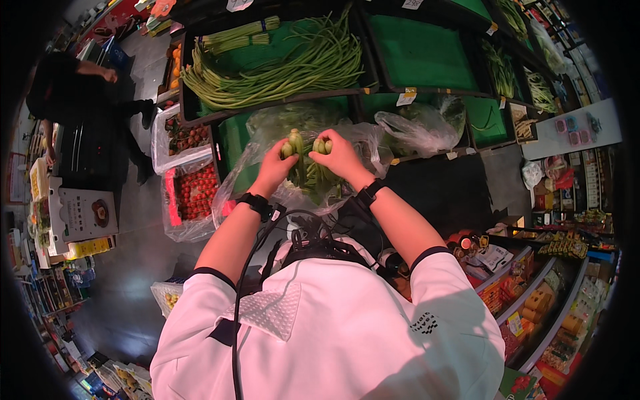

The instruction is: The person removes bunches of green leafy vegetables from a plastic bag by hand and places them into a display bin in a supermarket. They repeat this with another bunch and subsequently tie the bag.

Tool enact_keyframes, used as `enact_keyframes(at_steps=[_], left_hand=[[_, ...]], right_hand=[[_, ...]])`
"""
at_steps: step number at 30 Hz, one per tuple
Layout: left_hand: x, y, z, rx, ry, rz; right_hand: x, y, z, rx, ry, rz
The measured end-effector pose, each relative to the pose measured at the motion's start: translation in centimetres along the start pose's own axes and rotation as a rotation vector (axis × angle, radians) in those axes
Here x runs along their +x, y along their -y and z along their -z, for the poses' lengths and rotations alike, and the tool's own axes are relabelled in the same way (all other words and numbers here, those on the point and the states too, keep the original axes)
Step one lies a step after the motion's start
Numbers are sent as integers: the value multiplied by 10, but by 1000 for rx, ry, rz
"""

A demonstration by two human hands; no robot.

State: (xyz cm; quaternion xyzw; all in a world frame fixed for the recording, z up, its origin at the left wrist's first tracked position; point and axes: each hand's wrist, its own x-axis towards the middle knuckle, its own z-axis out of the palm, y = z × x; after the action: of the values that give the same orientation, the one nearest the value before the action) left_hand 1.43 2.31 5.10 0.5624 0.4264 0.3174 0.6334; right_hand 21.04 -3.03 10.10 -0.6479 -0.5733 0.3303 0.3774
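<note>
My left hand (273, 167) grips the pale stem ends of leafy green vegetables (296, 144), which point away from me. Beside it, my right hand (344, 156) has its thumb and fingers closed on a second bunch of green stems (322, 146). The leaves of both bunches hang down towards my body, over a crumpled clear plastic bag (367, 142). More greens show dimly through the plastic just beyond my hands. The lower leaves are partly hidden by my hands and the bag.
Long beans (320, 65) fill a black crate above my hands. A bagged vegetable (430, 127) lies to the right. Red cherry tomatoes (196, 192) are in a box at left. Another person (70, 95) stands at the far left. Cables (245, 265) run from my wrists.
</note>
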Motion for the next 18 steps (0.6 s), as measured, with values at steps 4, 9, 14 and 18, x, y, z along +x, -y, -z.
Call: enact_keyframes(at_steps=[4, 9, 14, 18], left_hand=[[-4, -4, -8, 161, 121, -32], [-11, -7, -10, 268, 174, -34], [-8, 18, 2, 125, 109, 4], [-2, 34, 22, -13, -261, 35]], right_hand=[[5, -7, -10, 110, 29, -43], [4, -21, -14, 94, 4, -21], [1, -31, -2, -96, -74, -24], [-1, -37, 7, -238, -30, -77]])
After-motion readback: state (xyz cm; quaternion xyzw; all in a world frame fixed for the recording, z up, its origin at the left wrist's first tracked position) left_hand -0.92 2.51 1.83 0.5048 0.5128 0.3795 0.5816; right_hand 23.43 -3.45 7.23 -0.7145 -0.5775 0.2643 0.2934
